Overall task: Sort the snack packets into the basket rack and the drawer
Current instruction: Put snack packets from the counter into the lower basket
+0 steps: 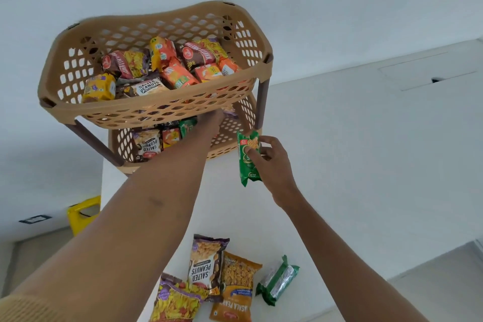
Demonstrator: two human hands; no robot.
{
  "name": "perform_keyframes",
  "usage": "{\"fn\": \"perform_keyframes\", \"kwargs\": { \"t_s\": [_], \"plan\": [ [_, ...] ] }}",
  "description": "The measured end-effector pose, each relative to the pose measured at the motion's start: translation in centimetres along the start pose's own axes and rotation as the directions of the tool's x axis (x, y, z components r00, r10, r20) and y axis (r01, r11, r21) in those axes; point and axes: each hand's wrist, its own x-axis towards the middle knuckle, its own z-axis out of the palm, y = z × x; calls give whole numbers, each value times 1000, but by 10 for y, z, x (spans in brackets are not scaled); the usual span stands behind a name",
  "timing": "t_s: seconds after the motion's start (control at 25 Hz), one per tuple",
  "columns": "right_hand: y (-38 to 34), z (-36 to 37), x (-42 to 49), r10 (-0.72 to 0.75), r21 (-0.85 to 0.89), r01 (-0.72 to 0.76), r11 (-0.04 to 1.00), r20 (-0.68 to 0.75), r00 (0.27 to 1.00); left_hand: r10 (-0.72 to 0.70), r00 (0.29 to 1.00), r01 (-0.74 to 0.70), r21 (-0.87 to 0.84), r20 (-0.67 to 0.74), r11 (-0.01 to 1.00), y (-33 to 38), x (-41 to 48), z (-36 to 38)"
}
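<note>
Four packets (209,285) wait nearby; right fingers (254,155) pinch green packet (248,158); left fingers hidden inside lower basket (230,136), so feed it in flat.

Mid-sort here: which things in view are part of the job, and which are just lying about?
Part of the job:
- basket rack
- green packet held in the right hand
- left hand reaching into the lower basket
- four loose packets on the white counter, among them the salted peanuts packet

Lying about:
- yellow object
</note>
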Motion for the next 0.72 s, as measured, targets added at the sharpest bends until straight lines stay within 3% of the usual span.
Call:
{"fn": "perform_keyframes", "kwargs": {
  "t_s": [0.08, 0.2, 0.32, 0.44, 0.52, 0.72],
  "plan": [
    [-1, -4, 1, -9, -49, 9, 999, -1, 1000, 98, 995, -99, 154, 15, 983, -3, 5, 5],
    [-1, -4, 5, -4, -96, 3, 995, -13, 1000, 257, 955, -295, 463, 144, 836, -9, 12, 7],
    [-7, 7, 8, -40, -142, 40, 989, 8, 999, 342, 906, -422, 469, 249, 776, -13, 11, 2],
    [-21, 29, 16, -102, -162, 109, 981, 50, 994, 476, 874, -459, 500, 102, 734, -22, 5, -13],
    [-31, 50, 30, -145, -171, 152, 973, 54, 988, 532, 839, -503, 534, 113, 680, -33, 1, -26],
    [-46, 101, 81, -220, -253, 213, 944, 3, 976, 436, 864, -470, 712, 251, 522, -74, -3, -55]
  ]
}}
